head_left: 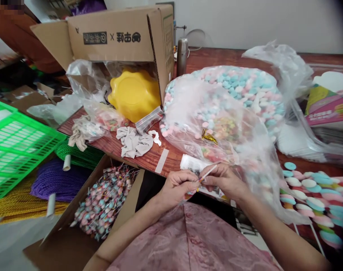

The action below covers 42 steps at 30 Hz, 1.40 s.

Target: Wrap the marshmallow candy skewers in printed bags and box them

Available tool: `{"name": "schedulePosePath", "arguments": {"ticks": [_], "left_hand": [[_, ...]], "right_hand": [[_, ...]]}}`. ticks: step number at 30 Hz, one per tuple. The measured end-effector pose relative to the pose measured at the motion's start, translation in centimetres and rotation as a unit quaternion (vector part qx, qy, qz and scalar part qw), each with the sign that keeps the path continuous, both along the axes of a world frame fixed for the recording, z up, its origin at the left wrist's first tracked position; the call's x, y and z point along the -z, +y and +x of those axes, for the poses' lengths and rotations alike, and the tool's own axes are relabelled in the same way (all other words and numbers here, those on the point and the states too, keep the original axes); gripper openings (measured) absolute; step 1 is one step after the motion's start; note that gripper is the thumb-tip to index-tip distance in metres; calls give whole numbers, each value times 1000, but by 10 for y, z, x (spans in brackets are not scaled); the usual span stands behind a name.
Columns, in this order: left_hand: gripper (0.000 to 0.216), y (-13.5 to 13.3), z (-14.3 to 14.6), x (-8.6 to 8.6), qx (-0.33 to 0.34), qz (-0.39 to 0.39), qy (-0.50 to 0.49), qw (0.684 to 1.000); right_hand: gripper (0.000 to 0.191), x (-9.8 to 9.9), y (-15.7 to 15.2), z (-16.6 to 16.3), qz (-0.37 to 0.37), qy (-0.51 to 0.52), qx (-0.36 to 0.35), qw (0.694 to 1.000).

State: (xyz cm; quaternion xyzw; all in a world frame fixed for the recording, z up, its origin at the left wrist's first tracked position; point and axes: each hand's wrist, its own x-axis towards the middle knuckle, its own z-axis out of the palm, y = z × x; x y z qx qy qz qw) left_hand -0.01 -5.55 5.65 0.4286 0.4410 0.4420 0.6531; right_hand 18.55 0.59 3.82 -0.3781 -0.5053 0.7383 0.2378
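Observation:
In front of my lap, my left hand (180, 185) is closed around a small candy skewer, with pastel colour showing below its fingers. The skewer's white stick (209, 171) points up and to the right between both hands. My right hand (224, 179) pinches around the lower part of that stick, close to the left fingertips. The fingers hide most of the skewer, and a bit of yellow and purple shows at the pinch. Just behind the hands lies a white printed packet (192, 162) at the table edge. Stacked pastel candy skewers (310, 192) lie to the right.
A big clear bag of pastel candies (245, 84) covers the middle table, with a gold twist-tie bundle (209, 137) on it. A cardboard carton (112, 34) with a yellow scalloped lid (134, 94) stands behind. Lower left are a box of wrapped candies (103, 203) and a green basket (21, 143).

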Motion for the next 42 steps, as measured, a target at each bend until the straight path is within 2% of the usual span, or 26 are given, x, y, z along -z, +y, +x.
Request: {"name": "schedulePosePath", "arguments": {"ticks": [2,4,7,9,10,12,14,16,19,21,23,26,29,35,39,42], "left_hand": [[17,-1,-1,0,-8,-8,1,1000],[17,-1,-1,3,-27,-26,-2,999],[22,1,-2,13,-72,-68,-18,995],[23,4,-1,19,-89,-91,-41,991],[23,5,1,21,-92,-94,-55,990],[23,7,6,23,-95,-92,-87,987],[22,8,11,24,-115,-99,-118,981],[21,6,14,23,-138,-115,-131,975],[18,3,14,22,-142,-115,-119,976],[15,1,11,22,-143,-97,-105,979],[15,0,10,23,-144,-66,-87,984],[22,1,11,25,-136,-26,-77,987],[27,1,12,28,-143,-31,-77,986],[24,-3,11,34,-131,-54,-72,987],[22,-5,9,35,-127,-57,-85,987],[24,-6,7,38,-121,-45,-70,989]], "right_hand": [[24,-3,4,3,17,-28,-45,998],[22,-8,5,6,63,-47,-40,996],[13,-15,-2,9,195,-79,81,974],[4,-17,-14,6,313,-95,181,927],[9,-16,-20,3,371,-99,210,899],[23,-12,-31,-8,472,-108,212,849],[30,-6,-36,-20,530,-122,185,818],[31,-1,-36,-28,530,-122,166,823],[25,2,-31,-31,469,-97,152,864],[23,1,-30,-29,456,-86,146,874],[30,-3,-32,-27,474,-75,135,867],[45,-10,-37,-26,531,-49,122,837],[42,-8,-38,-27,565,-80,115,813],[34,10,-36,-26,506,-147,89,845],[30,8,-38,-27,473,-142,105,863],[29,5,-38,-30,468,-144,115,865]]}}
